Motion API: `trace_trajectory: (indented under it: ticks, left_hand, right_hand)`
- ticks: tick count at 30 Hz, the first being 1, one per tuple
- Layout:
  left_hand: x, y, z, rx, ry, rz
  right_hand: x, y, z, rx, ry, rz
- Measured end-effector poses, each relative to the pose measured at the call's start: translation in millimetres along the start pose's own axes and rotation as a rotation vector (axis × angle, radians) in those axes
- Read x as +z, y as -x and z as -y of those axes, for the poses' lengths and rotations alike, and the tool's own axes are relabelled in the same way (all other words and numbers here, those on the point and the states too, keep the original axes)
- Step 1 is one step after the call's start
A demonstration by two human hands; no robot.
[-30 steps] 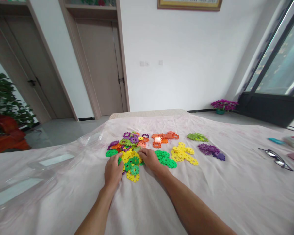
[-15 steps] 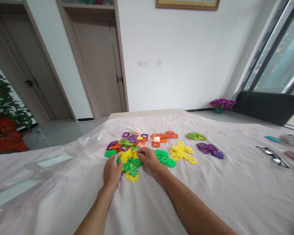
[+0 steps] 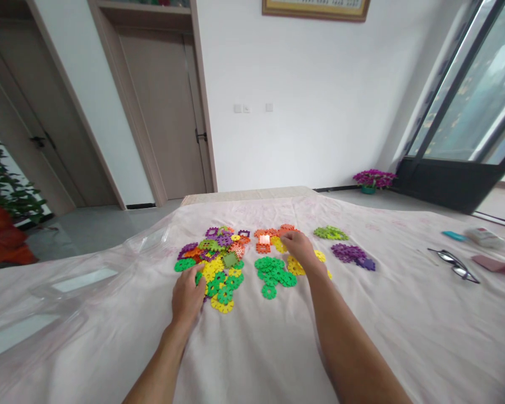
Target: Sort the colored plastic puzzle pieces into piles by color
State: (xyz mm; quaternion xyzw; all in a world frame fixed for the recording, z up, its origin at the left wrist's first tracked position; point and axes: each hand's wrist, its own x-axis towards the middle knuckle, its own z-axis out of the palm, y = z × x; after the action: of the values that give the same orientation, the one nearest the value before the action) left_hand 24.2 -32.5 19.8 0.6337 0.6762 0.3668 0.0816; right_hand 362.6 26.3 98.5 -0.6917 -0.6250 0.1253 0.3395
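Note:
My right hand (image 3: pixel 298 249) is closed on a yellow snowflake disc (image 3: pixel 278 244), held beside the orange pieces (image 3: pixel 264 240) and above the edge of the yellow pile (image 3: pixel 294 266). At the left side of a mixed heap of interlocking plastic pieces, my left hand (image 3: pixel 187 294) rests with fingers loosely extended, touching yellow and green discs (image 3: pixel 212 269) and holding nothing. A dull green square piece (image 3: pixel 230 259) lies on that heap. Nearer the middle is a pile of green discs (image 3: pixel 273 272).
Light green pieces (image 3: pixel 330 233) and purple pieces (image 3: pixel 348 252) form piles to the right. Eyeglasses (image 3: pixel 454 264), a pink case (image 3: pixel 494 264) and a blue item (image 3: pixel 453 236) lie at far right. Clear plastic packaging (image 3: pixel 84 279) covers the left of the cloth (image 3: pixel 252 348).
My right hand has moved from the mixed heap rightward to the yellow pile, carrying a yellow disc. My left hand stays at the heap. The view has shifted slightly.

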Motion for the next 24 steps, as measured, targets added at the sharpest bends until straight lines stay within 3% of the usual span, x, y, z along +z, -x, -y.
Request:
trace_trajectory:
  ticks: [4,8,14,18,24]
  left_hand:
    - [0.0,-0.1,0.4,-0.002,-0.002,0.008]
    - [0.2,-0.2,1.3,0.004,-0.001,0.003]
    - [0.4,0.1,0.9,0.021,-0.014,-0.021]
    - [-0.5,0.3,-0.9,0.013,-0.024,-0.018]
    - [-0.7,0.1,-0.3,0.002,-0.013,0.004]
  right_hand:
    - [-30.5,0.0,-22.0,0.207,0.146,-0.036]
    - [-38.2,2.7,-29.9,0.287,0.246,-0.042]
    - [-26.3,1.1,-19.6,0.17,0.223,-0.041]
    - [-11.2,-0.7,-1.3,0.019,0.129,-0.062]
    - [31.9,12.5,27.9,-0.274,-0.036,0.215]
